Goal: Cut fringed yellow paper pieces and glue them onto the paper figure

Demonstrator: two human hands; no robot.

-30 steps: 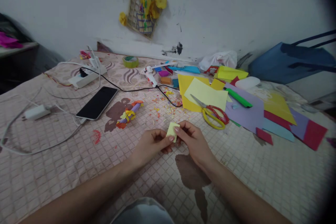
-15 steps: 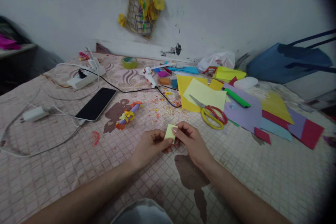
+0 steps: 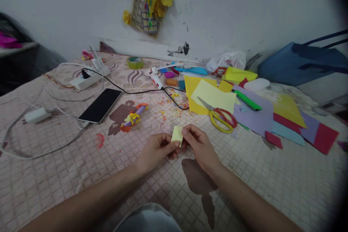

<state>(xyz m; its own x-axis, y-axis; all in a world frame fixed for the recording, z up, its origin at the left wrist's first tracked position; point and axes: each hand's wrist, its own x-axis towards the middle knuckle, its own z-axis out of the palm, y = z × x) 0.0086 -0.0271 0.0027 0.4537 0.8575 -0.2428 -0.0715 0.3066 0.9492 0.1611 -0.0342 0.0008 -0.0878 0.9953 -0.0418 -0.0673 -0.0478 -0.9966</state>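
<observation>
A small pale yellow piece of paper (image 3: 177, 135) is held between my two hands above the patterned table cover. My left hand (image 3: 157, 149) pinches its lower left part, thumb on top. At its right edge, my right hand (image 3: 198, 144) grips it with thumb and curled fingers. Beyond the hands lie colourful paper scraps (image 3: 165, 110). Scissors (image 3: 221, 117) with red and yellow handles rest to the right, their blades over a larger pale yellow sheet (image 3: 213, 96). A purple, orange and yellow paper craft piece (image 3: 134, 117) lies to the left.
A phone (image 3: 100, 106) on a cable and a power strip (image 3: 89, 78) are at left. Behind stand a white glue gun (image 3: 156, 78) and a tape roll (image 3: 135, 62). Coloured sheets (image 3: 254, 123) and a green cutter (image 3: 248, 100) spread right. A blue chair (image 3: 299, 61) stands beyond.
My right thumb has slid from the paper's face towards its right edge, so more of the paper shows. The view has shifted slightly; both hands keep their hold.
</observation>
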